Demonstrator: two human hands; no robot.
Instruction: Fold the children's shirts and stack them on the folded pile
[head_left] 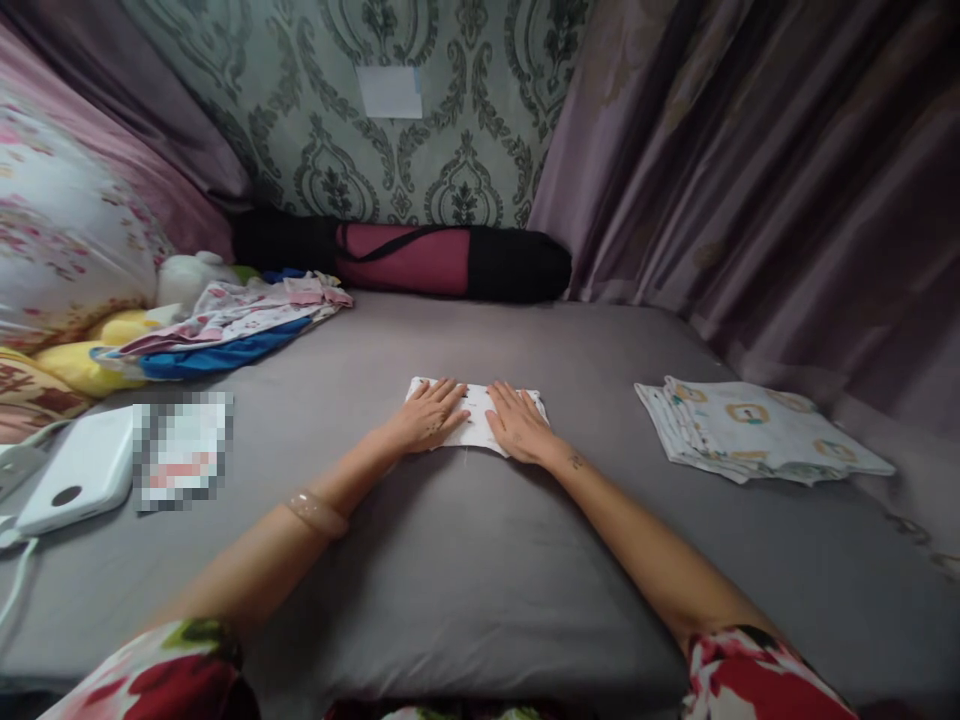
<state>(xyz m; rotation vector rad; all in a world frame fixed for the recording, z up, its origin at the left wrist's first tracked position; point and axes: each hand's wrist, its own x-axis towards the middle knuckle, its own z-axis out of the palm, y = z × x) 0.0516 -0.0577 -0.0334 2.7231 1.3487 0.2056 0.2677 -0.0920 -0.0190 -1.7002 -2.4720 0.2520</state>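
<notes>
A small folded white cloth with dark printed specks lies flat at the middle of the grey bed sheet. My left hand rests palm down on its left part, fingers stretched out. On the right part my right hand lies flat in the same way, its fingers also extended. Between the two hands a strip of the cloth shows; the rest of it is partly covered by my palms. Neither hand grips anything.
Folded printed white cloths lie stacked at the right. At the left are a white device with a cable, a blurred packet, crumpled clothes and a floral pillow. A black and maroon long bag lies along the wall.
</notes>
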